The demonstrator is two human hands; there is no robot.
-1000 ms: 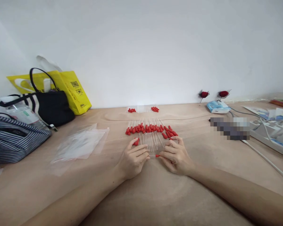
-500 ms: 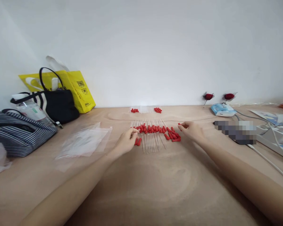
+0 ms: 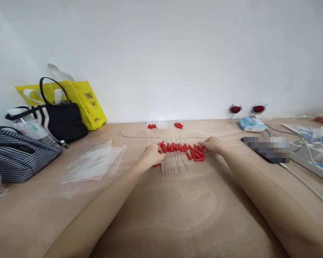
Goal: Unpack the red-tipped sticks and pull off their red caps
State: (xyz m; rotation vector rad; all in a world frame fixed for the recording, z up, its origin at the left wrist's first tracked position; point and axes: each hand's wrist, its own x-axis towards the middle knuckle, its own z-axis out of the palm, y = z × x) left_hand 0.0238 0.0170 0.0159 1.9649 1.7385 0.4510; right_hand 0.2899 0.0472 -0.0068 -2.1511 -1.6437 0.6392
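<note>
My left hand [image 3: 152,154] is closed in a pinch at the left end of a row of glass dropper tubes [image 3: 172,165]. What sits between its fingertips is too small to make out. Red rubber bulbs [image 3: 173,147] lie in a band across the tubes, and more thin tubes point away behind them. To the right is a loose pile of red bulbs [image 3: 196,154]. My right hand [image 3: 214,145] reaches the pile's upper right edge, its fingers pinched on a red bulb. The left hand partly hides a few bulbs beneath it.
Clear plastic zip bags [image 3: 97,165] lie at left, near a striped pouch [image 3: 24,154], a black bag [image 3: 63,122] and a yellow bag [image 3: 90,107]. Small bulb groups [image 3: 178,125] rest by the wall. At right are a tissue pack [image 3: 251,124], phone [image 3: 269,150] and power strip [image 3: 312,157].
My left hand has moved slightly right and now covers the bulbs that showed beside it. My right hand has shifted left and down, bringing its fingertips to the loose bulb pile.
</note>
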